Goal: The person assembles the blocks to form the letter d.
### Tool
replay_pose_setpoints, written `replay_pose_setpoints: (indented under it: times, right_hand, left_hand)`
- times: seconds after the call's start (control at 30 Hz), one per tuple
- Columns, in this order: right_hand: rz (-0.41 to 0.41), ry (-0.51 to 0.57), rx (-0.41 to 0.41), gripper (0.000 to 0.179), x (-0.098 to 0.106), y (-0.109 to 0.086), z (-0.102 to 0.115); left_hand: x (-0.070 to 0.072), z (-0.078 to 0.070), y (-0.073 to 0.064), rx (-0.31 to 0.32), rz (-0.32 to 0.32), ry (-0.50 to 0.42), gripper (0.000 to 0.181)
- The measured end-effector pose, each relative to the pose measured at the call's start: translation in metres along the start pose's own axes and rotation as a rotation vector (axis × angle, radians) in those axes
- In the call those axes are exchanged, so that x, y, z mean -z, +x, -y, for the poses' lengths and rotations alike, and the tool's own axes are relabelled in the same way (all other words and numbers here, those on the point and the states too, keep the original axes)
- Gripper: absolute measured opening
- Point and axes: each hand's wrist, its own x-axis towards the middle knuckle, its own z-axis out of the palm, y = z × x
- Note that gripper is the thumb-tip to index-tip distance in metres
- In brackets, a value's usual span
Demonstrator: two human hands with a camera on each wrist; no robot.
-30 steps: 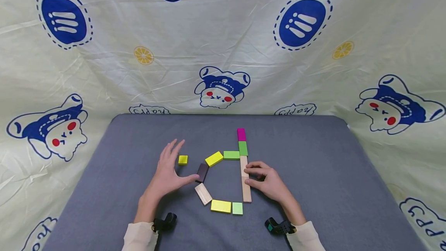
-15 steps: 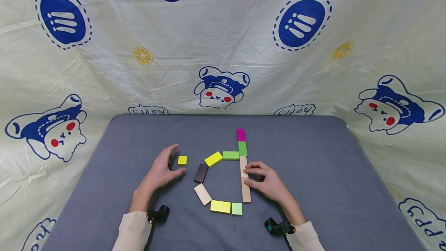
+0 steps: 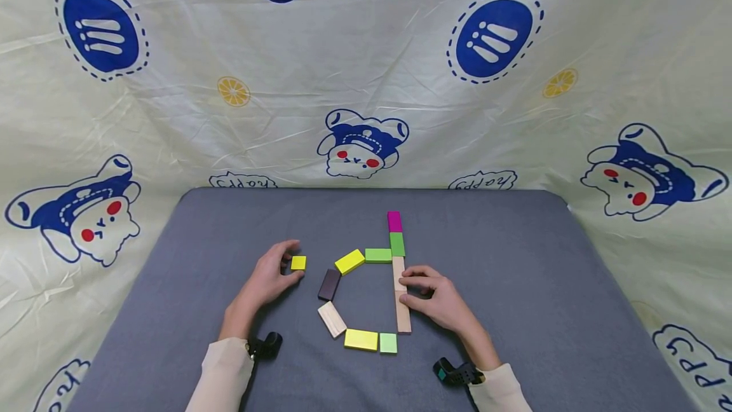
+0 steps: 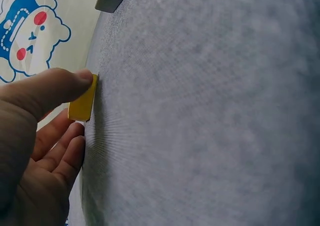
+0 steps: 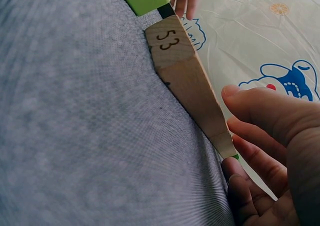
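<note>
In the head view my left hand (image 3: pixel 269 281) is at a small yellow block (image 3: pixel 298 262) on the grey table, thumb on its near side and index finger on its far side. The left wrist view shows the thumb against that yellow block (image 4: pixel 84 103); the index fingertip is hidden. My right hand (image 3: pixel 443 297) rests with loosely bent fingers beside two plain wooden blocks (image 3: pixel 403 310) in a straight column. In the right wrist view its thumb is apart from the wooden block (image 5: pixel 192 86) marked 53, while other fingertips lie near its far end.
Above the wooden blocks, the column continues with a green block (image 3: pixel 397 244) and a magenta block (image 3: pixel 394 221). Left of it curve a light green (image 3: pixel 378 255), a yellow (image 3: pixel 350 261), a dark (image 3: pixel 328 285), a wooden (image 3: pixel 332 319), another yellow (image 3: pixel 361 339) and a pale green block (image 3: pixel 388 343).
My left hand has drawn back left from the dark block, and its thumb and fingers have closed in around the small yellow block. The right hand stays in place.
</note>
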Motion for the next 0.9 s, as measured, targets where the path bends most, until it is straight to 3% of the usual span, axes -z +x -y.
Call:
replay_pose_setpoints:
  times: [0.43, 0.63, 0.9]
  right_hand:
    - [0.002, 0.012, 0.017, 0.030, 0.0008, -0.0009, -0.0016]
    - [0.003, 0.018, 0.010, 0.030, 0.0008, -0.0012, -0.0014]
    - [0.004, 0.017, 0.007, 0.029, 0.0009, -0.0004, -0.0004]
  left_hand:
    - [-0.0022, -0.0030, 0.0019, -0.026, -0.014, 0.062, 0.029]
    - [-0.0036, -0.0027, 0.0013, -0.025, -0.018, 0.076, 0.030]
    - [-0.0058, -0.0089, -0.0023, 0.022, -0.015, 0.088, 0.032]
